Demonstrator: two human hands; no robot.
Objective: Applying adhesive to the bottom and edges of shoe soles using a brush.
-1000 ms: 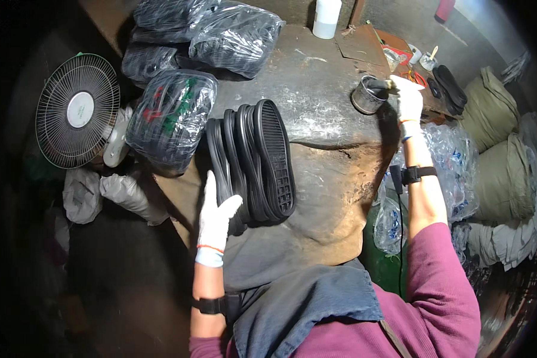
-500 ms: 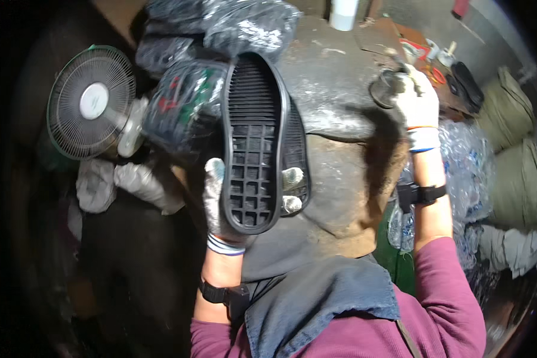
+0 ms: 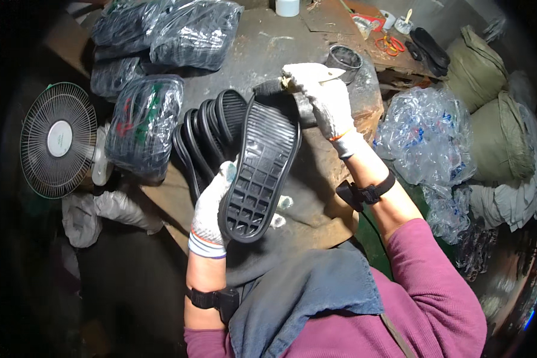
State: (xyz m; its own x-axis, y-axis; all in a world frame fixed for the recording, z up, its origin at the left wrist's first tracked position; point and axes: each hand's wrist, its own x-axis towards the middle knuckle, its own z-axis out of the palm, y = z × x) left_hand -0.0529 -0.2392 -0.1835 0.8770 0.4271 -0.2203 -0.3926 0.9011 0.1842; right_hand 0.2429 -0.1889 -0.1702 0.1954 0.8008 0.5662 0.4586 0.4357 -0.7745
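My left hand, in a white glove, holds a black rubber shoe sole by its heel, the ribbed and gridded inner side facing up. My right hand, also gloved, grips a brush whose dark head rests on the toe end of that sole. Behind the sole, a row of several more black soles stands on edge on the worn workbench. A small round metal tin sits on the bench just beyond my right hand.
Plastic-wrapped bundles of dark soles lie at the bench's left and back. A fan stands at left. Crumpled clear plastic and olive sacks pile up at right. A white bottle, scissors and two flat soles lie at the back.
My right hand came back from the tin with the brush and set it on the sole's toe. My left hand lifted one sole off the row and tilted it toward the right.
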